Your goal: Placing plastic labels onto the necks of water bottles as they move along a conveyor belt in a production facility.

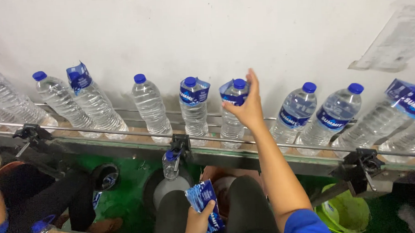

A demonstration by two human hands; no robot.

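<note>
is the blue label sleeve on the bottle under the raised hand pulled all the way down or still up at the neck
Up at the neck. The blue plastic label sleeve sits crooked around the cap of the clear plastic water bottle, with the right hand touching it.

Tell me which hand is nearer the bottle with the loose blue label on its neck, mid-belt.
Right. The right hand touches the bottle at its label sleeve. The left hand is low by the lap, holding a stack of labels, well apart from it.
</note>
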